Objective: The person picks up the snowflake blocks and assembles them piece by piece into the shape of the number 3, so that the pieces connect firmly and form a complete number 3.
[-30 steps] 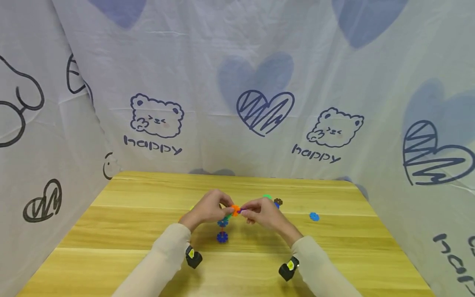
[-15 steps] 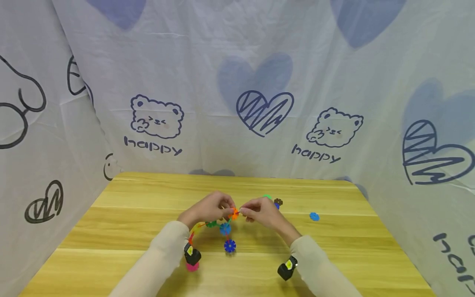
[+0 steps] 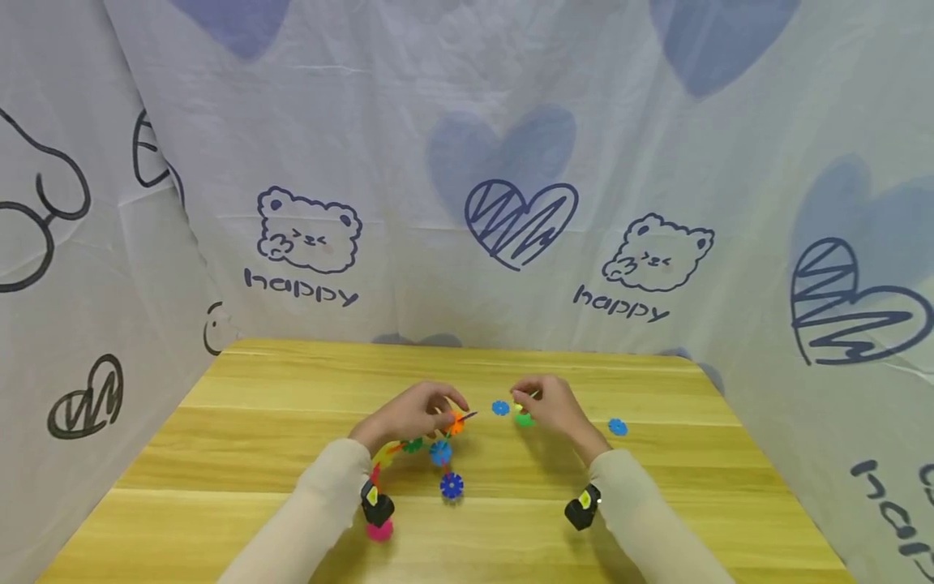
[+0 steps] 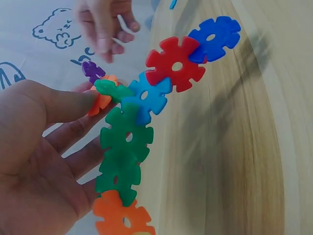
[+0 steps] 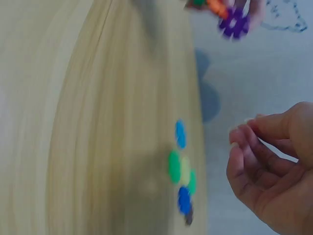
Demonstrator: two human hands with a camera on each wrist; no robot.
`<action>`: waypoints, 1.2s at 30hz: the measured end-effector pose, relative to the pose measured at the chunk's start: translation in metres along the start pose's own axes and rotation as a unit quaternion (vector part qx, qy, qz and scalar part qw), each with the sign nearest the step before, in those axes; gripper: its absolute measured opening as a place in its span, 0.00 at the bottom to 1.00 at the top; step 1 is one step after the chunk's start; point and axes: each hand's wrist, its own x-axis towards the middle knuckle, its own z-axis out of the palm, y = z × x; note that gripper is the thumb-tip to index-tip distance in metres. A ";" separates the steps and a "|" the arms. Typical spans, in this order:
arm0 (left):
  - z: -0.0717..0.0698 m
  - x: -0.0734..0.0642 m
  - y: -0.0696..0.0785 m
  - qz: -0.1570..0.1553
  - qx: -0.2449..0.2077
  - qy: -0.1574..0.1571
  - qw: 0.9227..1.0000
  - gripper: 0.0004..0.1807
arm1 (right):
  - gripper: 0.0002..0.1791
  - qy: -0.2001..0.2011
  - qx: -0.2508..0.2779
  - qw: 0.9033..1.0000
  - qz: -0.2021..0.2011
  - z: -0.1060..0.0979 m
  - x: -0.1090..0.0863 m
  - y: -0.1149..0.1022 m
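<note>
My left hand (image 3: 416,410) pinches an orange snowflake disc (image 4: 101,100) between thumb and fingers. It belongs to a branching chain of notched plastic discs. A purple disc (image 4: 93,72) is slotted onto the orange one. From there the chain runs through a light green disc (image 4: 113,90) to a light blue disc (image 4: 149,95). One branch carries a red disc (image 4: 168,67) and a blue disc (image 4: 218,38); another carries dark green discs (image 4: 117,134). My right hand (image 3: 554,405), fingers loosely bent and holding nothing, hovers over loose green (image 3: 524,420) and yellow (image 3: 519,406) discs.
A loose light blue disc (image 3: 499,408) lies between the hands, and another blue disc (image 3: 618,427) farther right. Dark blue (image 5: 184,199) and brown (image 5: 189,215) discs lie by the green ones. A pink disc (image 3: 379,530) shows below my left wrist. Printed cloth (image 3: 438,268) surrounds the wooden table (image 3: 511,527).
My right hand has let go of the purple disc, which stays on the orange one, and has moved right above the loose discs. My left hand keeps its pinch, nearly still.
</note>
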 end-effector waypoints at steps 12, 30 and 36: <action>0.005 -0.002 -0.006 0.006 -0.012 0.003 1.000 0.13 | 0.11 -0.027 -0.121 0.992 0.007 0.008 0.001 0.032; 0.004 -0.002 -0.002 0.016 0.000 0.015 1.000 0.11 | 0.09 -0.036 -0.140 0.989 -0.015 0.013 0.003 0.037; 0.004 -0.001 -0.004 0.026 0.010 0.013 1.000 0.11 | 0.10 -0.034 -0.131 0.991 -0.012 0.012 0.002 0.038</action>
